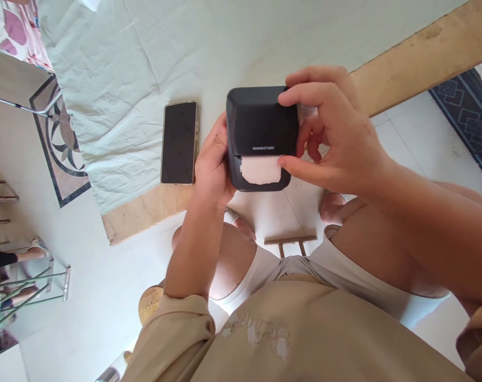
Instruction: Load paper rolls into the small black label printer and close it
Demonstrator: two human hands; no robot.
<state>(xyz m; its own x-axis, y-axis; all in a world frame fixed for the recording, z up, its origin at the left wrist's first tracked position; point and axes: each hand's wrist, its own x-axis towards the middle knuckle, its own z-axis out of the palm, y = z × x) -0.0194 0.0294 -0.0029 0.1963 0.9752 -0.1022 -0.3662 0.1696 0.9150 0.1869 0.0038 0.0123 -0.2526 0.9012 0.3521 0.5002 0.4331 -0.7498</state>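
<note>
A small black printer (260,127) is held up in both hands, just above the near edge of the table (420,53). The left hand (213,164) is wrapped around the left side of the printer, with the fingers curled behind it and the palm pressed against its side. The right hand (332,132) is held at the right side of the printer. Its first finger is laid on the top right corner, and its thumb is pressed on the right end of a white paper strip (260,170). The strip is seen sticking out of a slot on the front of the printer, under some small white letters. The other fingers of the right hand are bent loosely beside the printer.

A dark phone (179,142) is laid flat on the table, just beside the left hand, with its screen off. It is rested on a pale, wrinkled cloth (117,79) that is spread over most of the table. A bare wooden edge of the table is left showing along the near side. Below the hands, a white tiled floor (89,297) can be seen.
</note>
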